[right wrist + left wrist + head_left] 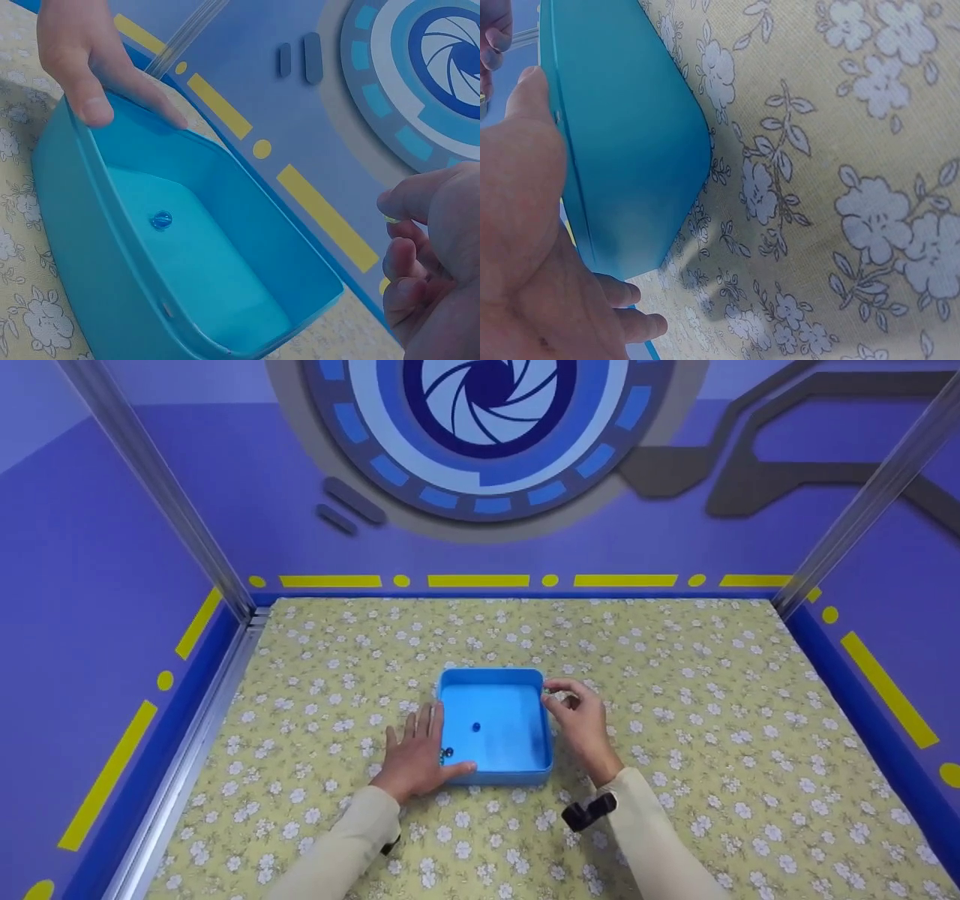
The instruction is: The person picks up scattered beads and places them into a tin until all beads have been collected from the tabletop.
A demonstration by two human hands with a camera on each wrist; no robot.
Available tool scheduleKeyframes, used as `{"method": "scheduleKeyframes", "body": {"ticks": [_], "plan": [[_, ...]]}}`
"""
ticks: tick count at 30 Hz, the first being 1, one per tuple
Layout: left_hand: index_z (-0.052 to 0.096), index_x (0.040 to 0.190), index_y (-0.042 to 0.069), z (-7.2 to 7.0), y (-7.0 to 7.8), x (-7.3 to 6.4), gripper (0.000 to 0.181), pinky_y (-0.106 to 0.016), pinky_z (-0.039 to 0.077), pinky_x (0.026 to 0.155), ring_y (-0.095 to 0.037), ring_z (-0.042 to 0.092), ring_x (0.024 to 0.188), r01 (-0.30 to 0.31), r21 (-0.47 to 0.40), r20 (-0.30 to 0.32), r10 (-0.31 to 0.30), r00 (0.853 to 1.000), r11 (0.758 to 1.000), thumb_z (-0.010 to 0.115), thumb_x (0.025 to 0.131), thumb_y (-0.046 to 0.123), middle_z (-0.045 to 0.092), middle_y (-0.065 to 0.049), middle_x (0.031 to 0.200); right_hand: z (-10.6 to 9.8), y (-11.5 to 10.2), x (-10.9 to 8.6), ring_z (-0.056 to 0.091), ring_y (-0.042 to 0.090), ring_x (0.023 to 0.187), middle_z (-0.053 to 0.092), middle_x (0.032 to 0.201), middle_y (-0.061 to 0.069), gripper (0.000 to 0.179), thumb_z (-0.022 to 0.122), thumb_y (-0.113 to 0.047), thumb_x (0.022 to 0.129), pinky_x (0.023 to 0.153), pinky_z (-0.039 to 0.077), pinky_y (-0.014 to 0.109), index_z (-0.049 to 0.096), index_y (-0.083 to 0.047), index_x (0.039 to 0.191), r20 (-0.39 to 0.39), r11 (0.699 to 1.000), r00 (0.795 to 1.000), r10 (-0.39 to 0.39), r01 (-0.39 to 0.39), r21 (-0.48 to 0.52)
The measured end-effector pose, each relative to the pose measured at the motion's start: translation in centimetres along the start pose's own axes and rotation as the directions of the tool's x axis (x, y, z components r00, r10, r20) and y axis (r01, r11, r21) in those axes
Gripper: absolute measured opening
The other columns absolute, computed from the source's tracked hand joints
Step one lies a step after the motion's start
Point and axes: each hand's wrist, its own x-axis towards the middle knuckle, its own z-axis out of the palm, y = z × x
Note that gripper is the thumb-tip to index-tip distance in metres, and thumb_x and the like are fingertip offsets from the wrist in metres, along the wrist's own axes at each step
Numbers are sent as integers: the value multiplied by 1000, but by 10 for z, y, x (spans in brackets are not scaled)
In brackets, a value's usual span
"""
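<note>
A blue square box [495, 778] without a lid stands on the flowered cloth. Inside it, a dark blue marble [476, 727] lies left of the middle, and a few more marbles [448, 752] sit by the near left corner, partly hidden by my left hand [415, 761]. That hand rests against the box's left side with fingers straight, its thumb laid over the near rim. Just outside the far right part of the rim, my right hand [582, 722] pinches a small yellow-green marble [391, 220] between thumb and forefinger, its other fingers curled.
Flowered cloth [712, 720] covers the table around the box. Blue-purple panels with yellow dashes [478, 580] rise at the back and both sides, joined by metal posts [169, 502]. A black strap [589, 812] is on the right wrist.
</note>
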Motion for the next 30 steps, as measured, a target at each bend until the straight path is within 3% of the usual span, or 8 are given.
{"method": "scheduleKeyframes", "body": {"ticks": [10, 30], "plan": [[8, 157, 11, -3, 1, 1, 116, -71, 13, 111, -43, 17, 148, -7, -5, -8, 7, 1000, 1000, 57, 76, 78, 14, -17, 162, 3, -8, -1, 50, 17, 68, 65, 107, 4, 19, 67, -14, 90, 58, 42, 24, 70, -11, 109, -1, 999, 999, -45, 45, 4], [8, 157, 12, 1, -1, 1, 118, -71, 12, 111, -41, 16, 148, 7, -7, -8, -7, 1000, 1000, 57, 74, 79, 14, -16, 162, 12, -7, -6, 49, 17, 69, 66, 108, 6, 18, 69, -11, 89, 57, 40, 22, 71, -12, 107, 15, 1000, 1000, -10, 10, -1]]}}
